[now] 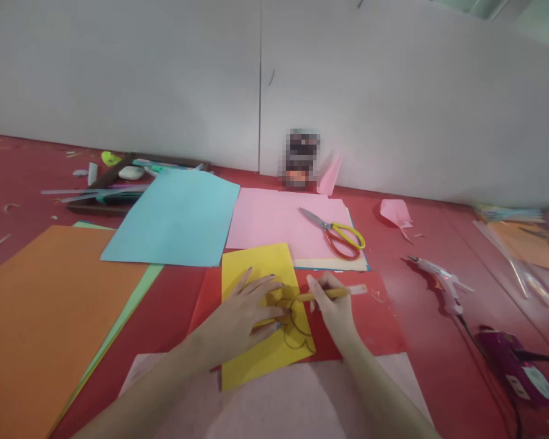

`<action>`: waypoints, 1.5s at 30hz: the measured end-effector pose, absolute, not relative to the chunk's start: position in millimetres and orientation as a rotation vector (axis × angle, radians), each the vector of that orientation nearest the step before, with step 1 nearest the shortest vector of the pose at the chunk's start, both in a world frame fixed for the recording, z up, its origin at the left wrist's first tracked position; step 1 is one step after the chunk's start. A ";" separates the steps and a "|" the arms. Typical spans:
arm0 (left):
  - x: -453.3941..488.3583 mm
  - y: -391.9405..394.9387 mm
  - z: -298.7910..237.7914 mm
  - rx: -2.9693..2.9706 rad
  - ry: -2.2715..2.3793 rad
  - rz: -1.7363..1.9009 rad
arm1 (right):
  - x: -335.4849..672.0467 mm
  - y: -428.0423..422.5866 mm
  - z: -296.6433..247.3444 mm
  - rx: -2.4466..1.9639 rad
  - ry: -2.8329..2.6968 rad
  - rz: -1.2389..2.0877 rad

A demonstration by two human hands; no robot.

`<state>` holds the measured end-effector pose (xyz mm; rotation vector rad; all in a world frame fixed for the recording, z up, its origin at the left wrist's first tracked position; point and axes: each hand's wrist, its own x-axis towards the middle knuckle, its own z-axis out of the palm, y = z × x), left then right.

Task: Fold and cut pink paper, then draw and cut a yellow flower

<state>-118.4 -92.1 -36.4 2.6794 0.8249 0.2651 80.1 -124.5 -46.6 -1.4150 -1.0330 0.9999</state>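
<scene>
A yellow sheet of paper (251, 262) lies in front of me over a red sheet (370, 323). Spread flat on it, my left hand (249, 308) presses the paper with its fingers apart. My right hand (333, 308) grips a yellow-brown marker (329, 294) with a clear end, its tip on the yellow sheet's right part. Dark curved lines (299, 338) like petals are drawn there, partly covered by my left fingers. Beyond the hands, scissors (333, 230) with one yellow and one red handle rest on pink paper (269, 219).
Blue paper (178, 219) overlaps a brown tray (100, 207) of tools at the back left. Orange sheets (59, 305) lie at left. On the right are a glue gun (439, 280), its cable, a purple power strip (516, 366) and a pink paper piece (396, 213). A white wall (165, 79) stands behind.
</scene>
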 end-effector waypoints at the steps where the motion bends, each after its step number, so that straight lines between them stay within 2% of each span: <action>1: -118.2 -92.1 -34.7 2.679 0.827 0.256 | 80.3 -124.8 -47.3 -1.442 -1.053 0.997; 45: -119.8 -92.7 -34.2 2.715 0.774 0.263 | 79.7 -122.0 -52.8 -1.513 -1.091 1.018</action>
